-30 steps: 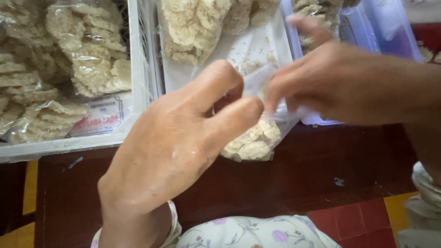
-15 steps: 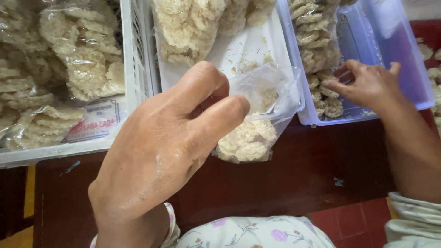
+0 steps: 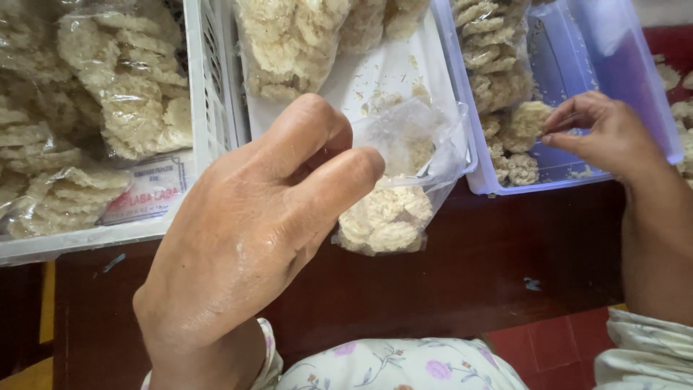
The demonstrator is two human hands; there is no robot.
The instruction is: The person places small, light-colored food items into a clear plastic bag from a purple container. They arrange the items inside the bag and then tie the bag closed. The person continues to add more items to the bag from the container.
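Meanwhile left hand [image 3: 245, 238] holds cracker-filled clear bag [image 3: 393, 195]; right hand [image 3: 606, 133] picks crackers from blue tub [image 3: 599, 50]

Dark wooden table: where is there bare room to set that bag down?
The dark wooden table lies bare below the clear bag, between left hand and right hand. The white basket and blue tub are crowded with crackers.

bare hands, no rings; white floral sleeves [image 3: 650, 347] w/ gathered cuffs.
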